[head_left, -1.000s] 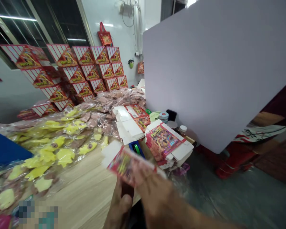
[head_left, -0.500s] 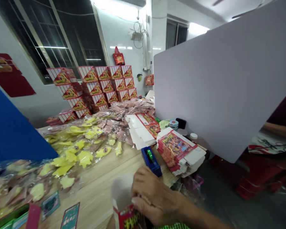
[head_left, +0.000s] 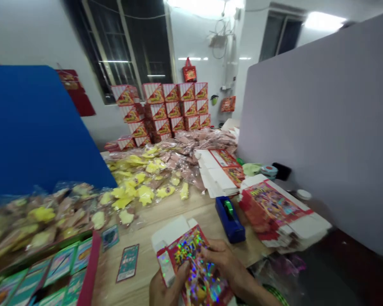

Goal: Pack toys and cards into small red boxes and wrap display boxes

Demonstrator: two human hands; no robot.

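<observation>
Left hand, right hand hold a holographic carton.

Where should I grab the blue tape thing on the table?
I'd pinch the long sides of the blue tape dispenser, coming down from above. It sits flat on the wooden table, its body is long and narrow, and the green part on top stays clear of your fingers.
</observation>
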